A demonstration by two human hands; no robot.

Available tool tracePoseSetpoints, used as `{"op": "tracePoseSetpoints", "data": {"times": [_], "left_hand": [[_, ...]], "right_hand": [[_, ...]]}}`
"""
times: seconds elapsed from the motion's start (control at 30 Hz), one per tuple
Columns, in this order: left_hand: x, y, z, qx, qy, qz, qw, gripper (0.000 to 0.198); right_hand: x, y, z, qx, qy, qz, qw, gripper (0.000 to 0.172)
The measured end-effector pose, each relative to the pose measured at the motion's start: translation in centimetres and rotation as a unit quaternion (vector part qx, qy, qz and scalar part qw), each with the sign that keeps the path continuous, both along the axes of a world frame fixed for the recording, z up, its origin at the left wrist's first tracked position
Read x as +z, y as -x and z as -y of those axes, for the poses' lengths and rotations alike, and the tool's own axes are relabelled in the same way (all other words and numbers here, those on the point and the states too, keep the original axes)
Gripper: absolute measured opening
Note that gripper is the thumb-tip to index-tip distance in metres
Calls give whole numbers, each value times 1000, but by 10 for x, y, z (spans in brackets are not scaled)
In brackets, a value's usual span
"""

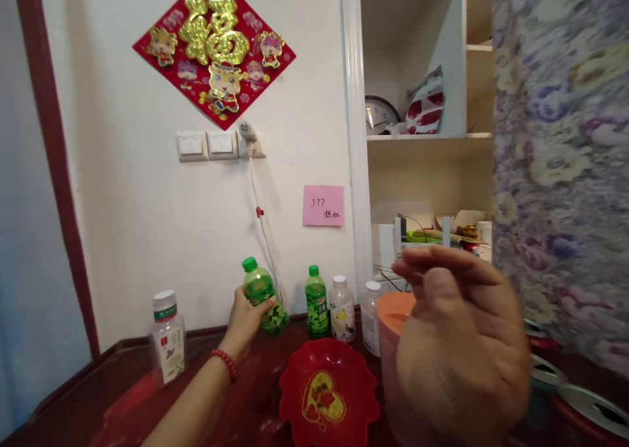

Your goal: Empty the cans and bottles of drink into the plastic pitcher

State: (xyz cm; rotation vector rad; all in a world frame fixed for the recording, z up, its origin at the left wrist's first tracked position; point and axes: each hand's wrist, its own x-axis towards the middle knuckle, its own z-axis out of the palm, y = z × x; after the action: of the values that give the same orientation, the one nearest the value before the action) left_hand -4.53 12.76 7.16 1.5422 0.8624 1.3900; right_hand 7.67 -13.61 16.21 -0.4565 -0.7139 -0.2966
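My left hand, with a red bead bracelet at the wrist, is wrapped round a green-labelled bottle with a green cap, tilted slightly at the back of the table. My right hand is raised close to the camera at the right, in front of a pink container with an orange top. Its fingers are bent towards the thumb, and nothing clear shows between them. A red scalloped dish with a gold heart sits between my arms. Another green bottle stands upright behind it.
Two clear white-capped bottles stand behind the dish. A labelled bottle is at the left. Opened cans sit at the lower right. Behind are a cable, a shelf and a floral curtain.
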Motion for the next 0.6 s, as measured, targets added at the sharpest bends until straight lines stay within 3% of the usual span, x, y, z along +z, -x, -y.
{"op": "tracePoseSetpoints", "data": {"times": [0.23, 0.47, 0.6], "left_hand": [[-31, -32, -22, -14, -13, -49, 999, 60], [-64, -56, -27, -66, -2, -34, 997, 61], [-72, -61, -29, -89, 4, -25, 996, 71]], "right_hand": [[28, -12, 41, -28, -39, -92, 995, 10], [27, -17, 42, -18, -66, -99, 993, 8], [26, -14, 40, 4, -64, -99, 993, 10]]}}
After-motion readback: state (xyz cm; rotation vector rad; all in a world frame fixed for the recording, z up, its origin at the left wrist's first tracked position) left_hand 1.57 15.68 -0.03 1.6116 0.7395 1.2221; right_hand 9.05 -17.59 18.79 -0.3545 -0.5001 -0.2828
